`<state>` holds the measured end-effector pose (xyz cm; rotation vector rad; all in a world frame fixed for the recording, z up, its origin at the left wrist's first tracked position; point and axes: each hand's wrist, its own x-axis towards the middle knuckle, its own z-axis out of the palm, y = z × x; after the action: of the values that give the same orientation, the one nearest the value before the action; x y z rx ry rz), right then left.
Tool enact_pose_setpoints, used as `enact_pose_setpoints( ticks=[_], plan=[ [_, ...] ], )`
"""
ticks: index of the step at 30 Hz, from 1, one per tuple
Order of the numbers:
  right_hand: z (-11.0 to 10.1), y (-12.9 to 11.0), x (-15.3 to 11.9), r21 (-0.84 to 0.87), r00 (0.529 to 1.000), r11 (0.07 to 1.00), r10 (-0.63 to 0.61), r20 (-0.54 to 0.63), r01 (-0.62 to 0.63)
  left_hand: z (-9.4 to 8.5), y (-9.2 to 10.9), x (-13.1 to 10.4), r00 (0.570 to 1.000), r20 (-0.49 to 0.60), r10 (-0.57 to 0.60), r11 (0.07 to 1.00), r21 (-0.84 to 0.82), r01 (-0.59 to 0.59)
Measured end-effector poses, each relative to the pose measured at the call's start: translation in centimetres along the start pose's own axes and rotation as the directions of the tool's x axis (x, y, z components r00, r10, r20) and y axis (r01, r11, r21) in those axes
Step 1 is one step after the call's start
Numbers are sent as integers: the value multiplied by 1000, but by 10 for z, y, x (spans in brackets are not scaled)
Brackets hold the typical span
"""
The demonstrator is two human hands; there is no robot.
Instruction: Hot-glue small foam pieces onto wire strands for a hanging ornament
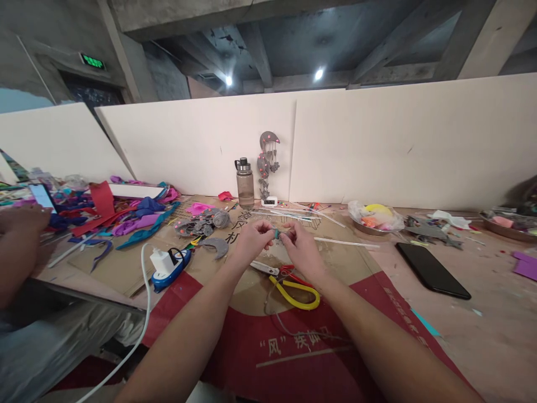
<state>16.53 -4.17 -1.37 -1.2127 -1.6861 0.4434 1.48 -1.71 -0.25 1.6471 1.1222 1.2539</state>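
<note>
Above the cardboard sheet (247, 296), my left hand (257, 238) and my right hand (298, 244) meet, fingertips pinched from both sides on a small teal piece (276, 234). Its exact kind is too small to make out. Just below the hands lie yellow-handled scissors (300, 295), with a red-handled tool (293, 274) partly under my right wrist. A thin grey cord (268, 296) trails over the sheet beneath them. Left of my left hand are a grey felt crescent (216, 246) and a heap of grey felt pieces with a ball of grey yarn (221, 218).
A water bottle (245, 187) and a hanging grey felt ornament (268, 162) stand at the back. A black phone (432, 271) lies right; a blue power strip (171, 271) with a white cable lies left. Another person's hand (27, 218) is at far left, near colourful cloth strips (142, 218).
</note>
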Motion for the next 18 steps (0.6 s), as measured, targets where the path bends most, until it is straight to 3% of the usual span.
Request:
enact_pose_setpoints(
  ticks=[11, 18],
  plan=[
    [6, 2, -1, 235, 996, 969, 81, -28, -72, 0, -8, 5, 998, -62, -24, 976, -217, 10],
    [6, -1, 3, 303, 983, 937, 186, -14, -173, 5, -3, 2, 998, -10, -55, 943, -328, 49]
  ],
)
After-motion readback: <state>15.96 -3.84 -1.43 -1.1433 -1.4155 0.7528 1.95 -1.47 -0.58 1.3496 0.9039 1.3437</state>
